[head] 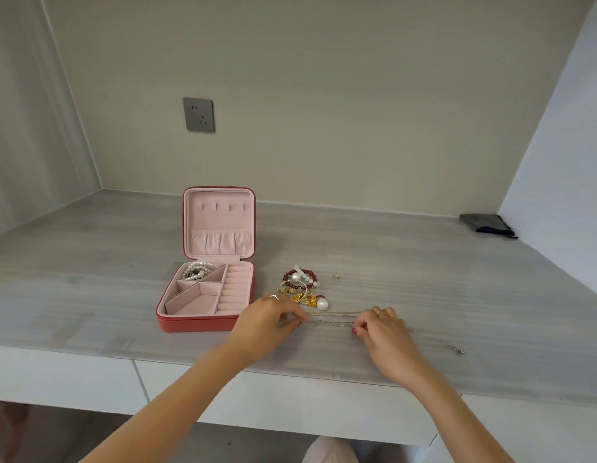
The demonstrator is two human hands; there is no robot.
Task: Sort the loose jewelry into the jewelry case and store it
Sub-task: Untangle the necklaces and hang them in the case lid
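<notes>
A red jewelry case [193, 324] with pink lining stands open on the grey desk, lid upright. A pearl strand [197, 271] lies in its back left compartment. Right of the case sits a pile of loose jewelry [300, 287]: red and white bead bracelets, gold pieces, a big pearl. In front of the pile, thin chains [330, 319] lie stretched across the desk. My left hand [267, 320] pinches their left end and my right hand [382, 329] pinches their right end. A small gold stud [337, 277] lies apart, right of the pile.
A silver chain end with a clasp [457, 350] trails on the desk right of my right hand. A dark pouch [487, 224] lies in the far right corner. A wall socket [199, 114] is above the case. White drawer fronts [290, 399] run below the desk edge.
</notes>
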